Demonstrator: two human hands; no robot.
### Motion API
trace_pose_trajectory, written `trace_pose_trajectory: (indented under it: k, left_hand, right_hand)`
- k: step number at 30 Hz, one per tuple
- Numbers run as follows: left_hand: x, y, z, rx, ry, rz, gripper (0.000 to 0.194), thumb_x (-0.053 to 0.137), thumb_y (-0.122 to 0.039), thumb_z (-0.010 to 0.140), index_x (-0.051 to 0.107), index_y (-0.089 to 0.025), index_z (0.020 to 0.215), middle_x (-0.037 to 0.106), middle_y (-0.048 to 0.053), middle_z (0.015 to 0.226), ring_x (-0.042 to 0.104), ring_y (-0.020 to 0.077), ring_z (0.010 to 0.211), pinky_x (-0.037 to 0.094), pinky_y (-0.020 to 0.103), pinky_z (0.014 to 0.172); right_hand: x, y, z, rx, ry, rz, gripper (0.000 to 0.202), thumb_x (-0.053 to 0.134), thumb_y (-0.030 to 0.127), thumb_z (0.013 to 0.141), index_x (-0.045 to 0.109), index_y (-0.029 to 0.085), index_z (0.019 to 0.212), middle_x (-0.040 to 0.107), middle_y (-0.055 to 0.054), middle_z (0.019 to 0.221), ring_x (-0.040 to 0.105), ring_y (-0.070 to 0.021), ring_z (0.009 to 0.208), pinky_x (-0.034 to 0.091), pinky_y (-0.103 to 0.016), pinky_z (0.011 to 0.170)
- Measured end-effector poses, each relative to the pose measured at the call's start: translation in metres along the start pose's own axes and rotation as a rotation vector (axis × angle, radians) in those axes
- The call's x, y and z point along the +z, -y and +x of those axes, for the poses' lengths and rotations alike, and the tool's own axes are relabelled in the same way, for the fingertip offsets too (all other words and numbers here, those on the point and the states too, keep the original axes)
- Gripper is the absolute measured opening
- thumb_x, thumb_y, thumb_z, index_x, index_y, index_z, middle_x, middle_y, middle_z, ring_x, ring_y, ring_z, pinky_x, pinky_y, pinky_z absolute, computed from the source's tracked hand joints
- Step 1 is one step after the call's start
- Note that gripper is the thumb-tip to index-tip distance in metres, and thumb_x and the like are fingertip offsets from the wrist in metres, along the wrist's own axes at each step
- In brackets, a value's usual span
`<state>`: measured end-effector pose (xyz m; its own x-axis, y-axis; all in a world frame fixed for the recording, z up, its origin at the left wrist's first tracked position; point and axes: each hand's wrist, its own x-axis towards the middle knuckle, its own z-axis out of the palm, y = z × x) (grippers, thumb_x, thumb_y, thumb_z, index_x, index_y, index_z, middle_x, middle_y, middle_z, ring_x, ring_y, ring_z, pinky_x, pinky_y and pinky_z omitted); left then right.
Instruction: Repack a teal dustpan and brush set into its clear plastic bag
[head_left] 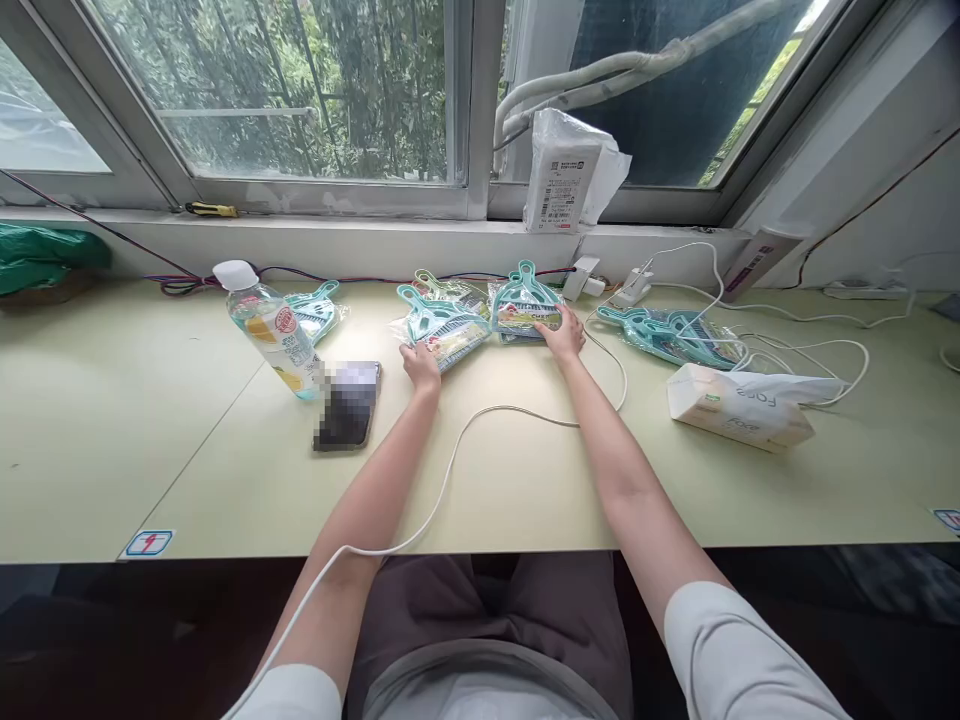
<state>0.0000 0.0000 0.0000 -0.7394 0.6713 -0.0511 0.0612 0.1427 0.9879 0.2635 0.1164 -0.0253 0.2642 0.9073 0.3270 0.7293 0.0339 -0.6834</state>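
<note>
Both my arms reach forward over a pale green table (525, 480). My left hand (421, 366) rests on the near edge of a teal packaged item (442, 328) lying flat. My right hand (562, 335) grips the near edge of a second teal package (523, 300), which stands tilted up toward the window. A third teal package (448, 288) lies just behind, between the two. Fingers of both hands are curled over the package edges.
A tilted drink bottle (271, 330) and a phone (348, 403) lie left of my hands, with another teal package (315, 312) behind. More teal packages (671, 335) and a tissue pack (739, 407) sit right. White cables (480, 420) cross the table. A bag (562, 175) stands on the sill.
</note>
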Motion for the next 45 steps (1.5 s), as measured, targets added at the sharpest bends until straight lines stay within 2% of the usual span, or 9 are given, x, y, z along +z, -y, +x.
trace_pose_trajectory:
  k: [3,7,12,20,29,33,38,41,45]
  left_hand:
    - [-0.001,-0.001,0.001,0.000,-0.089,-0.074,0.008,0.032,-0.024,0.092,0.034,-0.025,0.084,0.059,0.006,0.096,0.061,0.0184,0.099,0.045,0.028,0.086]
    - [-0.003,-0.002,0.003,0.150,-0.185,-0.239,0.004,0.034,-0.027,0.092,0.033,-0.024,0.090,0.061,0.007,0.099,0.062,0.0168,0.098,0.045,0.026,0.086]
    - [-0.001,-0.005,-0.007,0.188,-0.162,-0.311,0.007,0.036,-0.029,0.092,0.032,-0.024,0.089,0.061,0.005,0.094,0.062,0.0155,0.091,0.047,0.027,0.084]
    - [0.001,-0.016,-0.030,0.208,-0.044,-0.386,0.009,0.035,-0.033,0.092,0.032,-0.024,0.092,0.059,0.004,0.096,0.062,0.0132,0.091,0.047,0.024,0.082]
    - [0.009,-0.015,-0.079,0.389,0.199,-0.444,0.018,0.042,-0.040,0.091,0.038,-0.024,0.097,0.060,0.003,0.092,0.061,0.0153,0.086,0.049,0.026,0.077]
    - [0.009,-0.012,-0.104,0.438,0.280,-0.330,0.022,0.042,-0.043,0.092,0.042,-0.024,0.102,0.061,0.002,0.086,0.060,0.0156,0.080,0.047,0.026,0.072]
    - [0.008,-0.009,-0.111,0.509,0.369,-0.323,0.024,0.044,-0.046,0.092,0.044,-0.024,0.101,0.056,-0.002,0.072,0.053,0.0127,0.062,0.042,0.023,0.061]
    - [0.009,-0.008,-0.105,0.502,0.346,-0.309,0.027,0.044,-0.048,0.092,0.044,-0.023,0.101,0.051,-0.005,0.065,0.048,0.0118,0.055,0.038,0.023,0.057]
    - [0.011,-0.009,-0.100,0.499,0.267,-0.339,0.029,0.043,-0.044,0.093,0.043,-0.022,0.111,0.058,-0.001,0.076,0.055,0.0133,0.066,0.043,0.025,0.065]
  right_hand:
    - [-0.001,-0.001,0.000,-0.026,0.022,0.021,0.059,0.065,0.041,0.076,0.049,0.033,0.132,0.041,-0.003,0.149,0.033,-0.0297,0.136,0.028,-0.054,0.107]
    - [0.000,-0.003,0.002,-0.024,0.023,0.027,0.056,0.063,0.036,0.077,0.049,0.032,0.132,0.040,-0.001,0.149,0.032,-0.0275,0.136,0.028,-0.052,0.109]
    - [-0.001,-0.001,-0.001,-0.007,-0.001,0.046,0.060,0.057,0.035,0.079,0.044,0.027,0.137,0.036,-0.005,0.151,0.029,-0.0272,0.139,0.027,-0.049,0.111]
    - [-0.030,0.045,-0.053,-0.181,-0.340,0.020,0.049,0.031,0.030,0.090,0.035,0.027,0.139,0.039,-0.009,0.145,0.033,-0.0251,0.135,0.030,-0.049,0.107]
    - [-0.083,0.077,-0.152,-0.864,0.029,-0.116,0.045,0.037,0.029,0.096,0.035,0.036,0.140,0.038,-0.001,0.149,0.031,-0.0228,0.140,0.020,-0.047,0.114]
    - [-0.091,0.069,-0.172,-0.864,0.079,-0.111,0.039,0.038,0.031,0.098,0.039,0.035,0.136,0.044,-0.001,0.145,0.041,-0.0200,0.133,0.019,-0.045,0.114]
    - [-0.092,0.062,-0.168,-0.790,0.054,-0.078,0.027,0.036,0.030,0.099,0.055,0.029,0.120,0.064,-0.003,0.118,0.056,-0.0189,0.110,0.031,-0.040,0.101]
    - [-0.093,0.062,-0.165,-0.747,0.062,-0.105,0.028,0.035,0.031,0.100,0.059,0.025,0.111,0.068,-0.005,0.101,0.059,-0.0200,0.097,0.034,-0.039,0.093]
    - [-0.085,0.058,-0.162,-0.693,0.229,-0.049,0.033,0.037,0.036,0.099,0.063,0.020,0.086,0.069,-0.006,0.086,0.060,-0.0205,0.087,0.039,-0.036,0.083]
